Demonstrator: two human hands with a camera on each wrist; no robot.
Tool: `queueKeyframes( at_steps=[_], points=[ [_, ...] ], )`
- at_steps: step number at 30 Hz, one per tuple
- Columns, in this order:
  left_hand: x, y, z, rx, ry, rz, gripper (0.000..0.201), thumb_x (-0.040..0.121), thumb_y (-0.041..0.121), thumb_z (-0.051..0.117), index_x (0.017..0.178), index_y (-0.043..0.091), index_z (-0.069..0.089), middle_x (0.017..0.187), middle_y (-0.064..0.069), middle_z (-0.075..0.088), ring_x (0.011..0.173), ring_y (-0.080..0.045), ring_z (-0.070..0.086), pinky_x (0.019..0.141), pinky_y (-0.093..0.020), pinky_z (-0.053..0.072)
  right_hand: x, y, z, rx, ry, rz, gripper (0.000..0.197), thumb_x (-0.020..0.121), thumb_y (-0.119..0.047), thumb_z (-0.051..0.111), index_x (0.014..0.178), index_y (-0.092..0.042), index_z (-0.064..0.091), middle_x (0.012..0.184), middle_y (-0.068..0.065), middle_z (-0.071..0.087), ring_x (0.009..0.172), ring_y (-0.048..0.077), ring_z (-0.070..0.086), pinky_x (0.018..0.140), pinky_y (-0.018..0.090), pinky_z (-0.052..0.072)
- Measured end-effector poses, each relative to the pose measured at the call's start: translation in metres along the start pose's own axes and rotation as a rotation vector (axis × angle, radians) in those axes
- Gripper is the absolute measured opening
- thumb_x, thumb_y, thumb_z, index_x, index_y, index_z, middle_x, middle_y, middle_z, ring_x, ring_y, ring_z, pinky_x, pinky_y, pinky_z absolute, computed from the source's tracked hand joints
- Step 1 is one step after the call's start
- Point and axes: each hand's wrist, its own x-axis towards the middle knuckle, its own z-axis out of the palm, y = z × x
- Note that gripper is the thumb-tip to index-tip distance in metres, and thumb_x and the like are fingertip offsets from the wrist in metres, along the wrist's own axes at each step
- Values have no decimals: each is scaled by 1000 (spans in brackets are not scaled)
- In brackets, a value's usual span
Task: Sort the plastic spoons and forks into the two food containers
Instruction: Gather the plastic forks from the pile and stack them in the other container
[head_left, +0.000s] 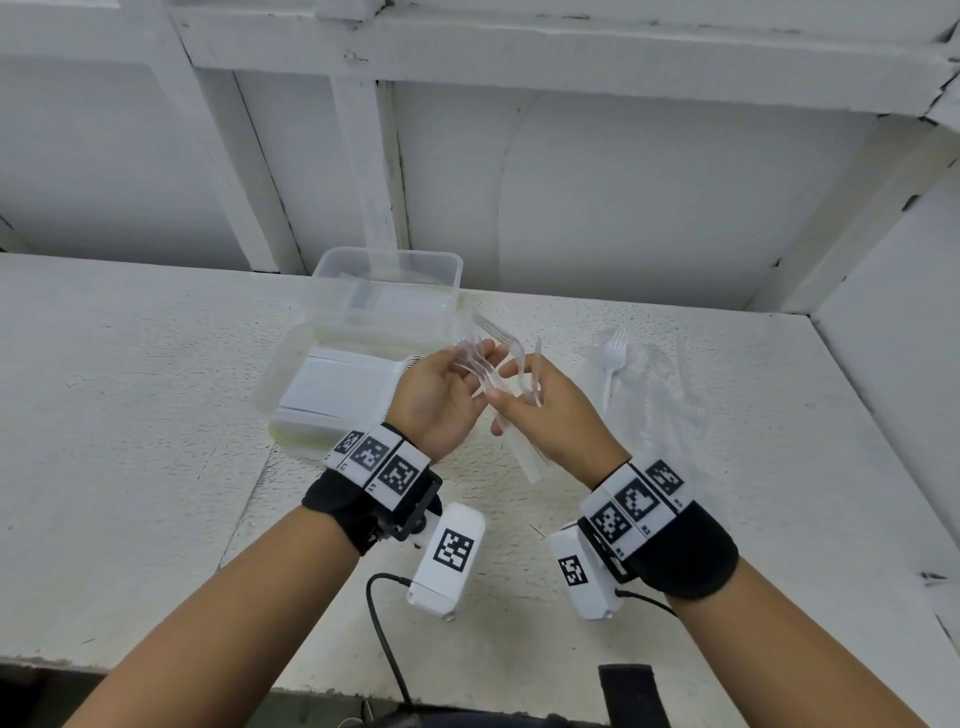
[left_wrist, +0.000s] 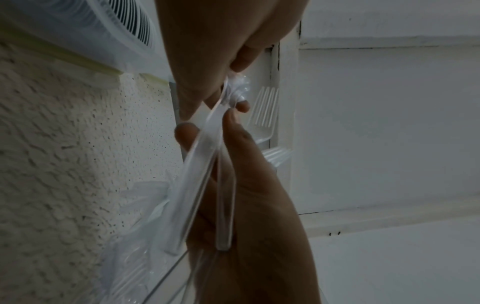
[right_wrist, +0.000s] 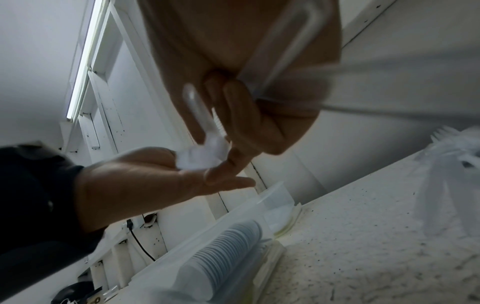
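Gripping clear forks (head_left: 488, 358) (a bundle): left hand (head_left: 441, 400); right hand (head_left: 550, 415).

The clear forks (head_left: 498, 364) blurred together between the hands, so their number was unclear. The near container (head_left: 291, 374) was partly hidden behind the left hand (head_left: 441, 400).

I am looking at a white, rough-textured table (head_left: 130, 415) that is running back to a white panelled wall (head_left: 649, 208). White-painted framing strips (head_left: 363, 156), chipped in places, are dividing the wall into panels. A second white wall (head_left: 904, 322) is closing the right side. A bright strip light (right_wrist: 83, 61) is glowing overhead.
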Motion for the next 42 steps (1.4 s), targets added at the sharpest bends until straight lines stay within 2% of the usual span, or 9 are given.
queueKeyframes(
  at_steps=[8,14,18,20,23,28,32,36,42],
  points=[
    [-3,4,-3,-38,-26,1,32,98,19,33,91,2,58,94,-12,63,86,-23,67,84,-32,51,3,-2,2,123,-52,-3,23,94,-35,50,106,-15,50,73,4,67,63,13,66,55,25,47],
    [1,8,-3,166,90,96,19,96,12,38,89,4,54,88,-9,64,83,-22,69,75,-30,56,5,-2,0,126,-17,-55,12,94,-29,51,102,-20,52,65,-7,60,58,5,60,60,11,44],
    [2,9,-1,242,134,110,27,100,24,36,95,3,52,95,-17,60,83,-24,69,70,-29,58,4,-2,3,109,-20,-67,16,93,-28,53,104,-16,53,62,-18,62,58,5,58,59,5,43],
    [2,10,0,282,130,119,33,100,34,39,102,4,52,97,-17,61,78,-20,70,64,-27,58,4,-1,5,112,-21,-65,14,93,-29,55,103,-20,53,72,-15,64,59,6,58,63,10,46],
    [1,14,-1,354,136,140,23,98,26,45,92,5,52,90,-14,63,70,-16,71,60,-23,57,2,-2,7,108,-26,-34,18,92,-32,56,106,-22,54,70,-1,63,61,6,60,67,19,45],
    [1,19,-8,464,127,101,21,98,20,47,89,3,56,92,-16,66,81,-25,68,77,-30,57,0,-2,2,38,-25,29,14,91,-34,56,102,-25,55,67,-2,70,66,2,63,59,22,40],
    [0,21,-10,396,118,61,21,95,21,51,90,2,57,93,-16,68,78,-22,70,71,-25,58,2,-3,0,40,-14,16,18,89,-34,59,103,-22,58,71,1,72,67,-2,66,67,22,42],
    [2,20,-9,250,166,52,19,94,21,53,89,3,54,92,-16,66,69,-15,71,57,-21,56,-1,-4,3,79,-39,-5,31,89,-34,59,116,-21,56,74,2,71,63,-7,62,60,10,38],
    [2,18,-10,200,142,34,18,91,24,56,86,6,56,86,-11,70,69,-14,71,57,-20,55,-1,-1,3,100,-54,-3,34,90,-29,58,123,-19,55,66,-1,66,71,-5,62,69,9,39]
  ],
)
